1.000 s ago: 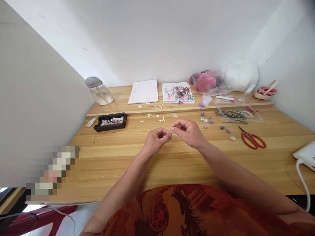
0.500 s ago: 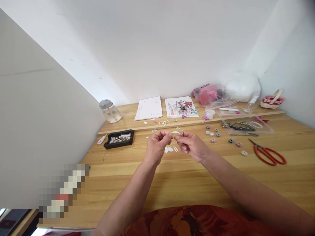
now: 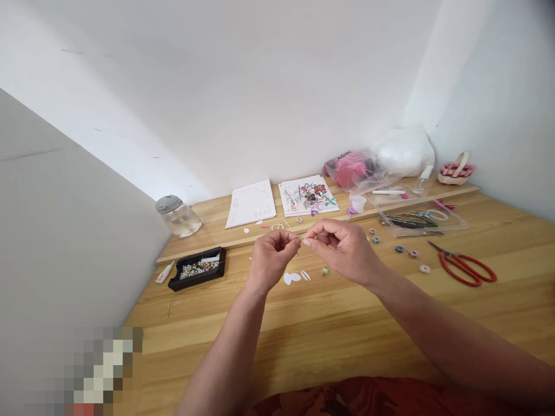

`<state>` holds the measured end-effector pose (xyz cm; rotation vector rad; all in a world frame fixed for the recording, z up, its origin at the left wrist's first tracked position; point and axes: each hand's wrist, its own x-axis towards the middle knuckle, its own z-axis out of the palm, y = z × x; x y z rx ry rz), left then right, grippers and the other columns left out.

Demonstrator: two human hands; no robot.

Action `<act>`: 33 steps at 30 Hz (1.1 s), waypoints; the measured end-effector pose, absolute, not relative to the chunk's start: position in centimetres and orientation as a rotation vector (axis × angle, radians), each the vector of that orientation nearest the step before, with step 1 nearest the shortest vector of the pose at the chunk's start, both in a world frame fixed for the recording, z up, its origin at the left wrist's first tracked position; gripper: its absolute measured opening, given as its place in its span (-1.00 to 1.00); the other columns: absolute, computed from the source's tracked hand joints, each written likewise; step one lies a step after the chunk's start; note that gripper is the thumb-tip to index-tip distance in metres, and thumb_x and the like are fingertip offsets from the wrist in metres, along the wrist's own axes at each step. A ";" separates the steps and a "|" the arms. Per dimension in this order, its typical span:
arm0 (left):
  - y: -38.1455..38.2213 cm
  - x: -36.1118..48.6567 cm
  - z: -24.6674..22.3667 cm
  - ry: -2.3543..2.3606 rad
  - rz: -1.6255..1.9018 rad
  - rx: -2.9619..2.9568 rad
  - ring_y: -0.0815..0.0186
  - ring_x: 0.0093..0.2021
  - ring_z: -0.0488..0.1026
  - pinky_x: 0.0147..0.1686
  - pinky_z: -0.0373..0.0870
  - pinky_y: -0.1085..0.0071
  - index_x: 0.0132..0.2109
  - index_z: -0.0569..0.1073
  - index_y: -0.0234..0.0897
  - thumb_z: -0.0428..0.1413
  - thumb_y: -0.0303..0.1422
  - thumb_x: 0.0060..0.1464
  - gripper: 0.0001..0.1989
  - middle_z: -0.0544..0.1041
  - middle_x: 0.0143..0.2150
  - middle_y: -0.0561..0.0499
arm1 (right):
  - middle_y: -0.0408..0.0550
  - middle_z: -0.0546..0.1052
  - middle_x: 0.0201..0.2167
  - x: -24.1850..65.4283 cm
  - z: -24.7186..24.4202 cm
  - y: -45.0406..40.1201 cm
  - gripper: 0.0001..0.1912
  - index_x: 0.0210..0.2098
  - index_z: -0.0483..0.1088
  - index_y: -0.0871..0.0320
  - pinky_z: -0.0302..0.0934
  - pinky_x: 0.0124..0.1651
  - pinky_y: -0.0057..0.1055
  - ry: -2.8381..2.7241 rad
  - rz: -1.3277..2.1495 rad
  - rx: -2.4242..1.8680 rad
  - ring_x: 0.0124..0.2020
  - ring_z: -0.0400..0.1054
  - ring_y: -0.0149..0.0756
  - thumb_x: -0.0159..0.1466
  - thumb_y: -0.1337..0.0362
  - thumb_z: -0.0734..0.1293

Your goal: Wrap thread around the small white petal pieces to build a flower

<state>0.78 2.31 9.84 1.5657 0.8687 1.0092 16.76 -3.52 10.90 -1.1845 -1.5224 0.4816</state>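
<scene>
My left hand (image 3: 272,257) is closed in a pinch above the middle of the wooden table (image 3: 208,335). Facing it, my right hand (image 3: 340,249) pinches too, and the fingertips of both hands nearly meet. A small pale green piece (image 3: 303,236) shows between the fingertips, mostly hidden by them. Below the hands lie white petal-shaped pieces (image 3: 292,278) and a small green spool (image 3: 325,271). Several small spools (image 3: 399,249) are to the right of my right hand.
Red-handled scissors (image 3: 468,268) lie at the right, below a clear tray (image 3: 459,222) of dark strips. At the left are a black bead tray (image 3: 219,263), a small tube (image 3: 165,272) and a lidded jar (image 3: 178,216). Paper sheets (image 3: 251,202) and a small basket (image 3: 456,169) stand behind.
The view has shifted and tilted. My right hand has turned and come closer to my left fingertips, covering more of the green piece. The green spool now shows below my hands.
</scene>
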 end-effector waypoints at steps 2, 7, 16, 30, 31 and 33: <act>2.2 0.8 10.1 0.843 0.940 1.604 0.47 -0.47 0.28 -0.45 0.17 0.52 -0.37 0.46 -0.35 0.24 -0.29 0.00 -0.81 0.45 -0.46 0.05 | -0.26 0.25 -0.63 17.3 11.4 -2.9 -0.94 -0.42 0.47 0.15 -0.04 -0.52 -0.47 -1.543 0.483 -1.178 -0.58 0.06 -0.49 0.18 0.32 0.37; 2.4 0.9 10.5 0.764 0.880 1.639 0.46 -0.45 0.29 -0.41 0.20 0.50 -0.37 0.48 -0.35 0.23 -0.32 0.01 -0.84 0.46 -0.45 0.04 | -0.26 0.23 -0.64 18.4 11.0 -0.5 -0.87 -0.41 0.48 0.16 -0.06 -0.51 -0.45 -1.491 0.714 -1.132 -0.57 0.04 -0.48 0.16 0.22 0.41; 4.2 1.0 9.7 0.709 1.079 1.464 0.47 -0.46 0.30 -0.39 0.24 0.49 -0.37 0.48 -0.33 0.25 -0.26 0.02 -0.79 0.45 -0.47 0.06 | -0.26 0.27 -0.68 17.2 8.3 1.7 -0.73 -0.47 0.44 0.17 -0.14 -0.57 -0.47 -0.947 1.458 -0.927 -0.66 0.03 -0.53 0.00 0.13 0.51; 5.1 0.5 9.0 0.941 1.183 1.623 0.45 -0.48 0.31 -0.45 0.23 0.51 -0.37 0.49 -0.33 0.22 -0.29 0.01 -0.83 0.46 -0.47 0.05 | -0.20 0.36 -0.59 15.1 9.1 -1.1 -0.83 -0.49 0.40 0.16 0.01 -0.54 -0.47 -1.351 0.829 -1.166 -0.59 0.11 -0.49 0.14 0.22 0.40; 5.0 0.4 9.0 0.936 1.137 1.656 0.45 -0.48 0.31 -0.46 0.23 0.51 -0.37 0.49 -0.33 0.22 -0.29 0.01 -0.83 0.46 -0.47 0.04 | -0.20 0.36 -0.58 15.4 9.4 -1.2 -0.86 -0.48 0.41 0.16 0.01 -0.53 -0.47 -1.393 0.749 -1.171 -0.57 0.11 -0.49 0.16 0.25 0.39; 4.7 0.4 9.1 0.899 1.043 1.708 0.45 -0.48 0.30 -0.46 0.21 0.51 -0.37 0.49 -0.33 0.22 -0.29 0.01 -0.83 0.46 -0.47 0.04 | -0.20 0.36 -0.58 16.1 10.0 -1.1 -0.90 -0.46 0.44 0.17 0.01 -0.51 -0.46 -1.436 0.694 -1.169 -0.56 0.12 -0.49 0.16 0.28 0.38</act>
